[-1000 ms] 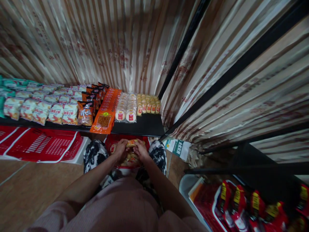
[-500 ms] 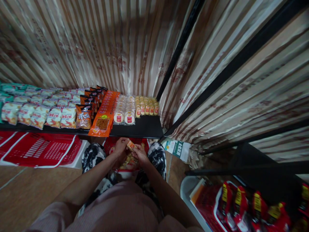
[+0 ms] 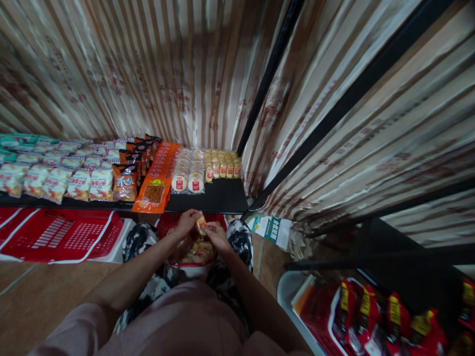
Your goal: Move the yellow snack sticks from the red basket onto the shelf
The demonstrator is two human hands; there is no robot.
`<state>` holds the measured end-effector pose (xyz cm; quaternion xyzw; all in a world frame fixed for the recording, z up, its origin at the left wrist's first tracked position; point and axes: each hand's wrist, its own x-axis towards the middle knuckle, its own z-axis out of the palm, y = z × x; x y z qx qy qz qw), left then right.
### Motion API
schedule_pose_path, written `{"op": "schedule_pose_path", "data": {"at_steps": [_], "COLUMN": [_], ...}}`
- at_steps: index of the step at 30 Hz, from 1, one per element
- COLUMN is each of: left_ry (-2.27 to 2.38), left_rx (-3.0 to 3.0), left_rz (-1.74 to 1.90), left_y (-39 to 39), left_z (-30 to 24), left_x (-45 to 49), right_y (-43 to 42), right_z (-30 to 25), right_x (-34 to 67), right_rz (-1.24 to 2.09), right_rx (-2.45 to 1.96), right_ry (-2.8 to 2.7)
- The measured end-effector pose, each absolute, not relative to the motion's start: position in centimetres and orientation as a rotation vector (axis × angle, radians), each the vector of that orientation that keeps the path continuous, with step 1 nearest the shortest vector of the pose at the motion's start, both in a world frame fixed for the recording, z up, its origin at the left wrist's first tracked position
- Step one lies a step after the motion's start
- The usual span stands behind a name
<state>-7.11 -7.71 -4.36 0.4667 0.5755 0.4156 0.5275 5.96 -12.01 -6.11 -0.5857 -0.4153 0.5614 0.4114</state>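
Between my knees, my left hand [image 3: 189, 222] and my right hand [image 3: 216, 235] hold one small wrapped snack [image 3: 201, 225], pinched at its two ends. It has a yellowish wrapper with an orange-red label. Below my hands is a red basket [image 3: 185, 264] with more wrapped snacks [image 3: 199, 251] in it; my forearms hide part of it. Just beyond stands a black shelf [image 3: 208, 200]. Small yellow packs [image 3: 222, 168] sit in rows at its right end. Beside them are rows of round white packaged snacks [image 3: 187, 182].
Further left on the shelf lie orange packets [image 3: 151, 198], brown-orange bags [image 3: 125, 183] and white bags [image 3: 78, 184]. A red basket [image 3: 74, 237] is under the shelf. Black rack posts [image 3: 267, 84] cross in front of the striped curtain [image 3: 178, 64]. Red packets [image 3: 365, 316] stand at lower right.
The wrapped snack has been tilted more upright between my hands. My view has shifted slightly, so the shelf goods sit a little further left and lower.
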Motion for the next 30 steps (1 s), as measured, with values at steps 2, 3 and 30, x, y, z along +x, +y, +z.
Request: {"op": "schedule_pose_path", "data": {"at_steps": [2, 3, 30], "left_ry": [1.389, 1.391, 1.279], "left_rx": [1.132, 1.134, 0.943], "left_rz": [0.974, 0.973, 1.091], "left_y": [-7.6, -7.6, -6.3], "left_z": [-4.6, -4.7, -3.9], "left_x": [-6.9, -6.8, -3.9], "right_y": [-11.9, -11.8, -7.9], "right_z": [-6.3, -6.4, -4.4], "right_x": [6.1, 6.1, 9.1], "right_rz": [1.436, 1.441, 0.995], "right_rx": [-1.458, -1.450, -1.677], "right_ry": [-1.060, -1.068, -1.313]}}
